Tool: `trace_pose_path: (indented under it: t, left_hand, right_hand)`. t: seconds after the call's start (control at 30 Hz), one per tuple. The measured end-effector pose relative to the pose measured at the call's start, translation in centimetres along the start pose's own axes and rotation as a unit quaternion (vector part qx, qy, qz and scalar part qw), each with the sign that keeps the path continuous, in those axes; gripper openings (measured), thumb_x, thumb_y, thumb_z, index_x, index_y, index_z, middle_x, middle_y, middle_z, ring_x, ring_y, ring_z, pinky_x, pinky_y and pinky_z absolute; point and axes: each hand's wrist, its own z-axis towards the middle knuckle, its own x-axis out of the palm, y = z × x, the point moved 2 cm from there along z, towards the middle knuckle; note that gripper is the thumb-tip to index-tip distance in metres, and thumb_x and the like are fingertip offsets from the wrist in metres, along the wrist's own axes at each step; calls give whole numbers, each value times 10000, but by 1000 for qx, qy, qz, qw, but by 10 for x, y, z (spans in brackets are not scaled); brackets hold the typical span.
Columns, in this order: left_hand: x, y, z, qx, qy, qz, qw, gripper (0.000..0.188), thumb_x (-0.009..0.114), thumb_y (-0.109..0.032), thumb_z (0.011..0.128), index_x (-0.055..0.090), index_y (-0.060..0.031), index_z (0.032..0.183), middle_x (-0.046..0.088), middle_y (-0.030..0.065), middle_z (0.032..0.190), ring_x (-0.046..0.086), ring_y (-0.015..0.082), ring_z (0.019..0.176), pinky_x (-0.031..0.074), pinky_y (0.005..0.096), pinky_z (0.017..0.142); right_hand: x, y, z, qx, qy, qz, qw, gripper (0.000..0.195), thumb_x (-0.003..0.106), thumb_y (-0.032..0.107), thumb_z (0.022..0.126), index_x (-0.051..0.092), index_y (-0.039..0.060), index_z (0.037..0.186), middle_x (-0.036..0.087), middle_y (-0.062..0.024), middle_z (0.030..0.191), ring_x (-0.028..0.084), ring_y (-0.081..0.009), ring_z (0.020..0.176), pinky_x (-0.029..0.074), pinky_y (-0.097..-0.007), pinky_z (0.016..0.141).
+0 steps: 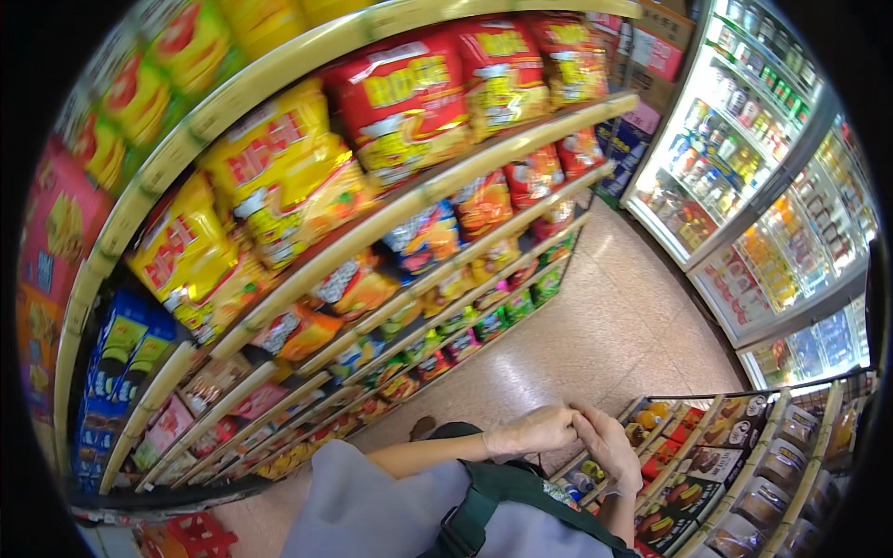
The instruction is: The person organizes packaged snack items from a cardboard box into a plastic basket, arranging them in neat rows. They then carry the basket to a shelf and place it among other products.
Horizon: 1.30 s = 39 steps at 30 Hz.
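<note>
Both hands wear thin, see-through gloves and meet in front of my body. My left hand (536, 430) reaches across from the left, its fingertips touching my right hand (608, 446). The right hand bends down over the left one's fingers at the contact. Whether anything small lies between them is hidden. Below the hands are my grey-blue top (377, 513) and a dark green strap (481, 488) with a buckle. Nearest my right hand is a low shelf rack (722, 418) with packaged food.
On the left stands a tall snack rack (530, 143) with yellow chip bags (293, 174) and red chip bags (401, 97). A tiled floor aisle (593, 300) runs towards glass-door drink coolers (760, 167). Cardboard boxes (645, 52) are stacked beside them. A red plastic crate (199, 533) sits at lower left.
</note>
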Motion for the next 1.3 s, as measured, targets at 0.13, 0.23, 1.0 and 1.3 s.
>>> trace_pose_path:
  t: [0.13, 0.23, 1.0, 1.3]
  left_hand:
    - [-67, 14, -96, -38, -68, -79, 994, 230, 551, -170, 935, 671, 4, 1025, 686, 272, 936, 680, 440, 835, 535, 470, 731]
    - [-103, 45, -174, -36, -128, -86, 987, 224, 557, -178, 957, 670, -9, 1051, 687, 255, 937, 698, 404, 867, 538, 452, 749]
    - [-47, 171, -646, -128, -310, -114, 935, 158, 552, -78, 981, 668, -28, 1076, 726, 90, 1016, 688, 184, 943, 536, 305, 804]
    - [-93, 251, -816, -144, -520, -434, 721, 557, 584, -111, 938, 402, -21, 1456, 589, 147, 1293, 590, 189, 1135, 486, 317, 928]
  right_hand:
    - [100, 34, 20, -18, 43, 178, 983, 432, 541, 303, 1032, 603, -17, 1316, 687, -177, 1186, 635, -229, 1118, 465, -332, 991]
    - [187, 78, 29, 6, 62, 250, 966, 395, 522, 273, 1043, 616, -23, 1288, 675, -142, 1184, 604, -203, 1117, 448, -321, 1002]
    - [573, 204, -158, 55, 227, 259, 937, 455, 595, 297, 1017, 586, -15, 1348, 651, -134, 1254, 593, -211, 1171, 445, -327, 1032]
    - [644, 269, -90, -47, 64, 154, 985, 679, 697, 277, 921, 450, -57, 1457, 518, -251, 1452, 521, -335, 1333, 423, -381, 1119]
